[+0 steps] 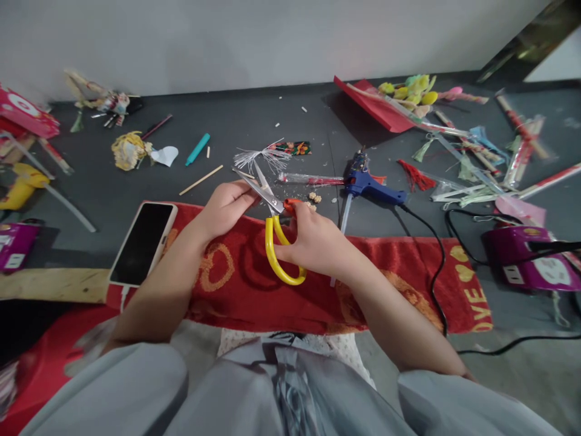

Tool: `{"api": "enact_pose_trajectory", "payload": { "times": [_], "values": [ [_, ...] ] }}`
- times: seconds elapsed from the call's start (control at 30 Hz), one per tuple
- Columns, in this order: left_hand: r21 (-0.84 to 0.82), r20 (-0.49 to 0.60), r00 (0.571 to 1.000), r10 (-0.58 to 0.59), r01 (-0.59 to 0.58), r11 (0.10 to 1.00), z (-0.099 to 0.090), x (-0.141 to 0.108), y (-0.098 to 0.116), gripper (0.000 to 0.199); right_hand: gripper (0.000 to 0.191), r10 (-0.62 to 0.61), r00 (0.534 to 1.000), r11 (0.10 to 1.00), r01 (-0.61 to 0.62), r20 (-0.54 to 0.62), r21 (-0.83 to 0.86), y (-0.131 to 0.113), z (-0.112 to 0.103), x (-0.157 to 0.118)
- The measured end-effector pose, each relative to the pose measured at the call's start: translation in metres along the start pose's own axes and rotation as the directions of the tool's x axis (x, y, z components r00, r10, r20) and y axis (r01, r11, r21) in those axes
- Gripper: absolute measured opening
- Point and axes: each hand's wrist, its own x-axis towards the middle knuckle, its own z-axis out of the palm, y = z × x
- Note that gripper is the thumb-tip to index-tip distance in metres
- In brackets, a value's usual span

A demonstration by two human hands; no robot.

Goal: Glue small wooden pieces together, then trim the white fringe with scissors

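Scissors (269, 230), one pair, yellow-handled, were located at the near edge of the dark table (254, 121), the loops over a red towel (267, 309). Right hand (315, 239): thumb in the handle loop, fingers curled near the pivot beside a small red piece (292, 204), gripping the scissors; whether it also pinched the piece could not be told. Left hand (229, 209): fingers bent, tips close against the blades; whether they grasped anything could not be told. Risks, as judged: the blades stood parted, so closing them with the left fingertips so near could have nicked skin; a forward push could have snagged the pale strands (263, 157) beyond the tips, attached to or lying against a floral strip (297, 148); a sweep of the right forearm could have caught the black cord (439, 266) and dragged the blue glue gun (379, 189), its heat not determinable. Orientation: long axis ran mainly away from the wearer, slanting left; blade tips pointed forward and left, loops back toward the wearer's lap.
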Motion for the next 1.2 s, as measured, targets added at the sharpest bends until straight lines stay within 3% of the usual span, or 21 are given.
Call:
{"api": "enact_pose_trajectory", "payload": {
  "times": [0.23,0.47,0.6,0.8,0.9,1.03,1.2],
  "values": [
    [0.102,-0.073,0.997,0.022,-0.015,0.995,0.001,0.002,-0.005,0.031,0.050,0.006,1.000,1.000,-0.006,-0.019,0.015,0.006,0.000,0.005],
    [0.251,-0.124,0.987,0.102,-0.068,0.965,-0.004,0.003,-0.013,0.030,0.054,-0.064,0.993,0.996,0.070,-0.096,0.061,0.006,0.009,0.007],
    [0.484,-0.183,0.960,0.211,-0.099,0.870,-0.004,0.000,-0.014,0.030,0.050,-0.061,0.994,0.985,0.075,-0.096,0.153,0.005,0.008,0.005],
    [0.722,-0.197,0.873,0.446,-0.179,0.669,0.001,-0.004,-0.019,0.027,0.052,-0.045,0.999,0.954,0.050,-0.025,0.294,0.002,0.006,0.000],
    [0.728,-0.221,0.872,0.438,-0.152,0.669,0.004,-0.006,-0.017,0.026,0.053,-0.057,0.998,0.945,0.065,-0.035,0.322,0.000,0.007,-0.001],
    [0.704,-0.233,0.907,0.351,-0.091,0.704,0.005,-0.009,-0.009,0.018,0.058,-0.038,0.999,0.946,0.047,-0.034,0.319,-0.001,0.007,0.000],
    [0.675,-0.190,0.922,0.336,-0.126,0.727,0.004,-0.010,-0.003,0.018,0.060,-0.036,0.997,0.952,0.054,-0.066,0.301,-0.002,0.007,0.001]
  ]
}}
